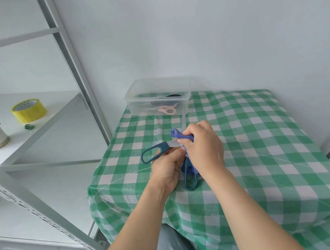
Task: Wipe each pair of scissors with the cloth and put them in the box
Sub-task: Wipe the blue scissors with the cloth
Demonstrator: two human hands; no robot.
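Scissors: dark teal pair [163,146], blades spread wide, held just above mid-bench.
Left grip [167,167]: fingers curled round the pivot end.
Right grip [201,147]: clenched on the blue cloth [176,133], wrapped round one blade.
Wiping well: probably pivot to tip, fingers off the edge.
Box [138,107]: clear, at the far edge, pink scissors inside.
Bench [255,156]: green check cover.
Room: white wall; metal shelf [38,128] at left, with yellow tape [29,109].

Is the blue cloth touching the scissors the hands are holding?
Touching. The head view shows the right hand gripping the blue cloth around a blade of the teal scissors, while the left hand holds them near the pivot.
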